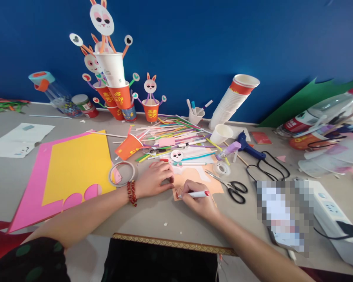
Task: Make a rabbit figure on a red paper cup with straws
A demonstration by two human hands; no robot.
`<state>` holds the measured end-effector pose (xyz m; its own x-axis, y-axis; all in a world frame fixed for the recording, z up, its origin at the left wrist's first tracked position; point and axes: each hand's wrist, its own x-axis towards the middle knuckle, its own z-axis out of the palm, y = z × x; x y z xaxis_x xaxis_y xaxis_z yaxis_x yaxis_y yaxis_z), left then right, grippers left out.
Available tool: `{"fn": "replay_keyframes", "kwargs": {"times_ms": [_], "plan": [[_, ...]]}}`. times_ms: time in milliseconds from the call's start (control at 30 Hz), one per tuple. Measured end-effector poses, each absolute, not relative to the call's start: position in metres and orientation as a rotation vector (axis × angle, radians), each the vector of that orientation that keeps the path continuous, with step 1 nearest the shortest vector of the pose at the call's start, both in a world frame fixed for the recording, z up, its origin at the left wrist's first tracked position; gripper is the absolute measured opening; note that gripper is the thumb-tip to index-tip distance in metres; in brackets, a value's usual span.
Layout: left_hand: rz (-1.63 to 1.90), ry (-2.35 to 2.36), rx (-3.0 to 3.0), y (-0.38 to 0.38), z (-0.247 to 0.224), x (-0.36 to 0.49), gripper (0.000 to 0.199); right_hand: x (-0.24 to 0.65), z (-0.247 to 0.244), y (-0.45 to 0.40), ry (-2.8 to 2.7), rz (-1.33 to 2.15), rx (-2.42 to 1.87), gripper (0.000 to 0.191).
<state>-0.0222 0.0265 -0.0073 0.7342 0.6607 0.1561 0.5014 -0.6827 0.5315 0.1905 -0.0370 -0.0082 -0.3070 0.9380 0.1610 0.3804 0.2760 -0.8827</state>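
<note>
My right hand is closed around a white marker with a red end, its tip on a peach paper where a small reddish shape is drawn. My left hand rests on the table and the paper's left edge, fingers bent, apparently holding nothing; its fingertips are partly hidden. Just above the paper lie a round white rabbit face and a capped marker. Black-handled scissors and a clear tape roll are on the right. A larger tape ring sits beside my left wrist.
Yellow and pink paper lie at left. Rabbit figures in red cups stand at the back. Sticks, a leaning cup stack, a blue glue gun with its cord, a phone and a power strip are around.
</note>
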Motion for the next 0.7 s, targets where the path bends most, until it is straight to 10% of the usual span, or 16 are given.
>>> {"fn": "replay_keyframes", "kwargs": {"times_ms": [700], "plan": [[0.465,0.89,2.473,0.0263,-0.0062,-0.0218,0.02,0.1902,-0.008,-0.0365,-1.84,0.987,-1.198,0.017]]}}
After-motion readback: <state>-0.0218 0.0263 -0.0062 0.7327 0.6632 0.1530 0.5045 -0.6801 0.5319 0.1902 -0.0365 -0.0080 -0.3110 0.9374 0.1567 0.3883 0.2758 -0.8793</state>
